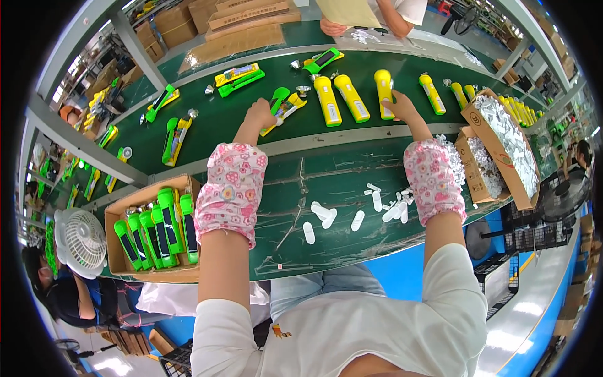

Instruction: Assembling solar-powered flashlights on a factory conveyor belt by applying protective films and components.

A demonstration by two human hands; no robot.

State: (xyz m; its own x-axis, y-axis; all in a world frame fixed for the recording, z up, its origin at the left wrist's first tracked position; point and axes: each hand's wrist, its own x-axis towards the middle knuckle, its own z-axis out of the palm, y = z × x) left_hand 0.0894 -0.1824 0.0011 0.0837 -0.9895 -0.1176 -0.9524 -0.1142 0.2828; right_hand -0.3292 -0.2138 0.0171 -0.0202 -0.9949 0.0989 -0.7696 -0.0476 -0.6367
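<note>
My left hand (259,115) reaches across to the conveyor belt, its fingers closed at the near edge of an opened green-and-yellow flashlight (290,112) with its inner parts showing. The right hand (402,108) grips the lower end of a yellow flashlight (383,88), fingers along its right side. Between the hands, two more yellow flashlights (328,102) lie side by side on the belt. In front of me, several white oval plastic pieces (357,220) and smaller white bits lie scattered on the green bench (295,242).
An open carton (154,274) of green flashlights stands at left beside a white fan (81,242). Cartons of small white parts (502,138) sit at right. Opened flashlights (239,80) lie along the belt (207,119). A metal post (85,141) rises at left. Another person's hand (333,27) shows opposite.
</note>
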